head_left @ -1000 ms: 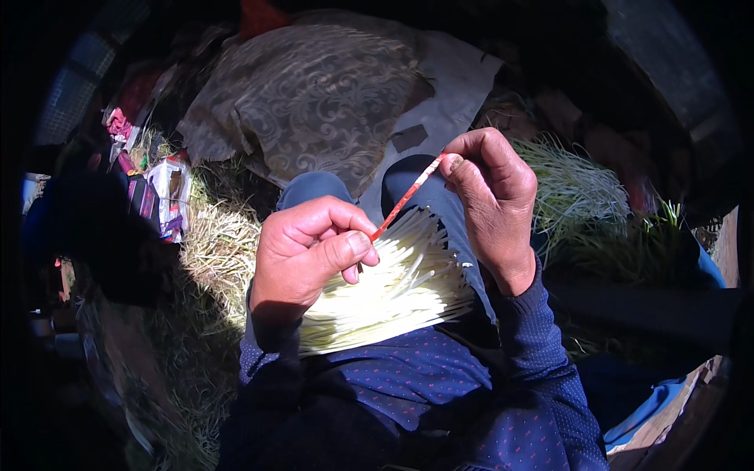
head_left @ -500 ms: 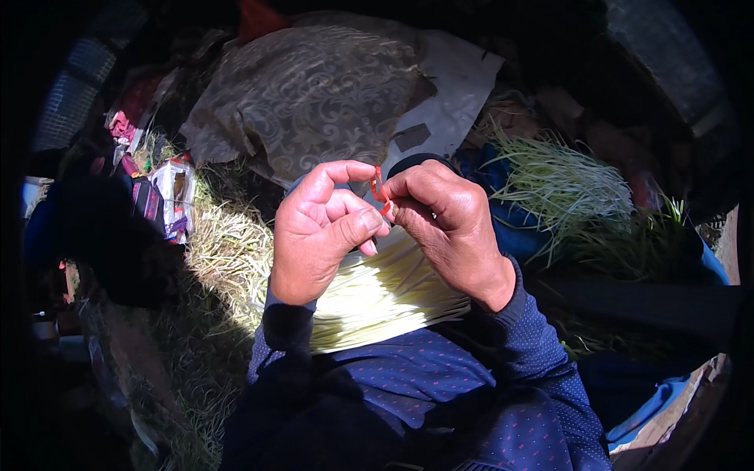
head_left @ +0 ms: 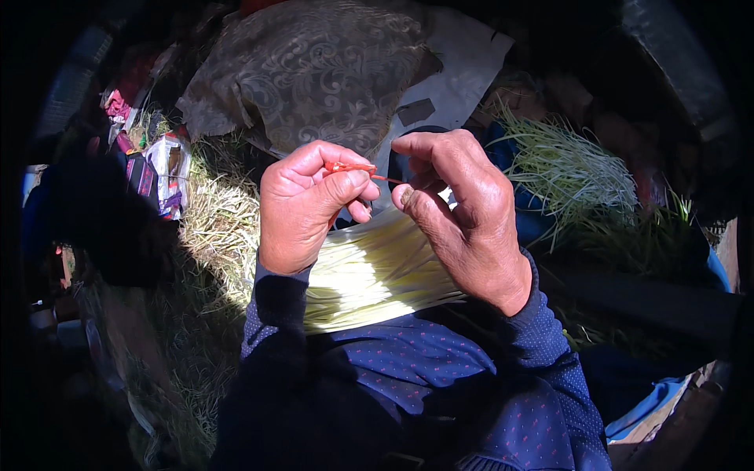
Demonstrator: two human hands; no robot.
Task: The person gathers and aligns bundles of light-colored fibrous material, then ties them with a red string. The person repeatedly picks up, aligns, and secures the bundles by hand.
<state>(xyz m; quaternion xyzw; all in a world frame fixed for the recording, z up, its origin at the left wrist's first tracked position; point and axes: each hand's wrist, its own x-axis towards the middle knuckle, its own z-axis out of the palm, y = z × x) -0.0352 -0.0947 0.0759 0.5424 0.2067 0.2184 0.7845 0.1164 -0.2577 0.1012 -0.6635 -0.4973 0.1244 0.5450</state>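
My left hand pinches a thin red band between thumb and forefinger, its other fingers loosely curled. A narrow tail of the band stretches right to the thumb tip of my right hand. That hand's thumb and forefinger are spread apart, with the other fingers bent behind them; whether they touch the tail's end is hard to make out. Below both hands, a sheaf of long pale-yellow chive-like stalks lies across my lap, partly sunlit. My patterned dark-blue garment shows under it.
A patterned grey cloth and a pale sheet cover something ahead. To the right is a heap of pale-green stalks. Dry straw-like trimmings lie on the left, beside a white packet. Deep shadow hides much of the surroundings.
My right forefinger has lifted away from its thumb, and the hands have moved slightly apart. The red band has turned from hanging upright to lying sideways in my left fingers.
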